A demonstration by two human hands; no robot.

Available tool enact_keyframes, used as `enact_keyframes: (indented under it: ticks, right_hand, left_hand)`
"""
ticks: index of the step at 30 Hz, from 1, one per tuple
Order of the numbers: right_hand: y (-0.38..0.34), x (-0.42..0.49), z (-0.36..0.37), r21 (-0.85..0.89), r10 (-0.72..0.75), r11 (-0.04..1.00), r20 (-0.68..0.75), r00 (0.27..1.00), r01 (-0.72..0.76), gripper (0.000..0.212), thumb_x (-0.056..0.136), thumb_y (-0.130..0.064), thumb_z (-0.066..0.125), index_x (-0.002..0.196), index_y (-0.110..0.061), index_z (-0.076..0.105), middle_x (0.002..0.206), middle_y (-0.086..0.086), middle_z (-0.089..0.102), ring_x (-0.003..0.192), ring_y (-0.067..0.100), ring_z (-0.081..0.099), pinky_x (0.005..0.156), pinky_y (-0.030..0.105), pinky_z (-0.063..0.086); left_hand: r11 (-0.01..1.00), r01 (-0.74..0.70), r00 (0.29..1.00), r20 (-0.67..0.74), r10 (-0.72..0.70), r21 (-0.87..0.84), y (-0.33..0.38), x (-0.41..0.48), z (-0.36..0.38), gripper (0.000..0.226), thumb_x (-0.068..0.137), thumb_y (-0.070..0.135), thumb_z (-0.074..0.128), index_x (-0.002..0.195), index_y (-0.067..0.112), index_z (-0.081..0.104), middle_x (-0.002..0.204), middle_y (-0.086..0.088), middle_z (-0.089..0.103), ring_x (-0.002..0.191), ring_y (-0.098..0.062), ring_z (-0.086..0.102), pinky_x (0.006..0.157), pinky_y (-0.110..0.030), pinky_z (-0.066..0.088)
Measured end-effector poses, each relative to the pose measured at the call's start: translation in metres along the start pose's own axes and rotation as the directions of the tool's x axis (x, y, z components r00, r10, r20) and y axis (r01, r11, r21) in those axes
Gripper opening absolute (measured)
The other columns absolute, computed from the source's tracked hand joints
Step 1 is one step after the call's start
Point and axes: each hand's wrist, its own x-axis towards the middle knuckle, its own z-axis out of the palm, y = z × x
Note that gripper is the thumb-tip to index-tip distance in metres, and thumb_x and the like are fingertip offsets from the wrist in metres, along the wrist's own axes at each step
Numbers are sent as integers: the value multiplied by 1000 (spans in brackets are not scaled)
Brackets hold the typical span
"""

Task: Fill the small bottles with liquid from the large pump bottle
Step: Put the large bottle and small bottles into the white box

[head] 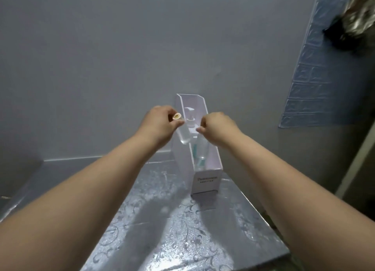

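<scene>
The left hand (160, 123) grasps a clear bottle (183, 136) near its top, its fingers (178, 123) curled and pinching just under the tan cap (177, 116). The cap sticks out above the fingertips, and the bottle's body hangs down and to the right of them, tilted, against the left wall of the box (205, 179).

The right hand (218, 128) has its fingers (203, 125) clenched around the top of a second bottle (203, 149). That top is hidden inside the grip. Its clear body hangs straight down below the fingertips into the open box. Whether its base rests on the box floor cannot be told.

The two hands are near each other but apart. Between the two sets of fingertips, and a little beyond them, stands the pump bottle (190, 116) at the far end of the box, its white pump head showing above the gap. Its lower part is blurred behind the two small bottles. A teal item (195, 152) lies in the box below the right fingers, just beside the second bottle.

The white box stands upright on a silver patterned table (172, 230), below and between both forearms.
</scene>
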Motion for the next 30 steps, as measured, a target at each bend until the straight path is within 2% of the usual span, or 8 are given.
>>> enact_keyframes:
  ticks: [6,9,11,14,18,23,27,30]
  right_hand:
    - [23,-4,36,-19,30,999,186,982,-27,27,89,-34,57,98,-10,66,106,14,65,100,33,60,79,31,49]
    - [30,-5,44,-15,28,1000,248,968,-25,27,88,-33,57,94,-9,68,102,14,66,96,32,61,78,31,50]
    - [35,-4,48,-12,38,999,279,960,-36,29,86,-34,62,99,-10,69,104,12,66,99,31,61,84,32,53]
    - [38,-4,50,-9,41,999,297,954,-40,31,84,-33,66,107,-13,69,111,11,66,106,30,61,89,33,52]
    - [42,-6,53,4,10,1000,273,962,-11,30,85,-30,66,109,-11,66,109,11,67,105,29,61,82,29,49]
    - [42,-4,61,24,22,999,275,961,-30,27,84,-25,67,108,-12,70,109,12,67,99,30,64,74,27,46]
    - [42,-7,66,39,-3,999,245,969,-6,27,82,-22,70,107,-11,69,114,11,59,101,31,61,79,29,47]
    - [42,-9,66,69,14,997,224,975,-30,27,81,-21,70,106,-11,67,109,9,55,101,31,60,79,32,47]
  left_hand:
    - [994,-68,990,130,56,86,15,12,43,18,91,24,65,93,6,67,95,-14,65,90,-32,58,68,-29,36]
    - [966,-142,964,251,85,218,24,20,59,15,93,19,60,85,7,62,93,-16,63,94,-35,59,64,-28,30]
    - [934,-173,932,359,52,314,30,25,71,12,92,16,58,86,7,62,99,-20,64,99,-37,60,63,-30,33]
    - [894,-163,869,490,-70,417,32,31,87,23,93,16,56,111,4,65,115,-15,64,110,-32,60,86,-36,50]
    - [833,-213,738,643,-205,510,40,43,111,37,96,19,54,133,14,55,140,-3,52,127,-23,51,103,-31,42]
    - [734,-305,675,682,-283,607,47,52,124,36,97,24,55,131,13,55,139,-3,54,123,-27,54,97,-33,43]
    - [736,-330,667,698,-262,592,46,53,124,34,97,21,55,130,12,56,136,-5,56,121,-29,56,97,-34,44]
    - [793,-280,712,672,-206,541,47,47,120,34,96,16,55,130,12,55,133,-5,58,120,-27,57,99,-33,44]
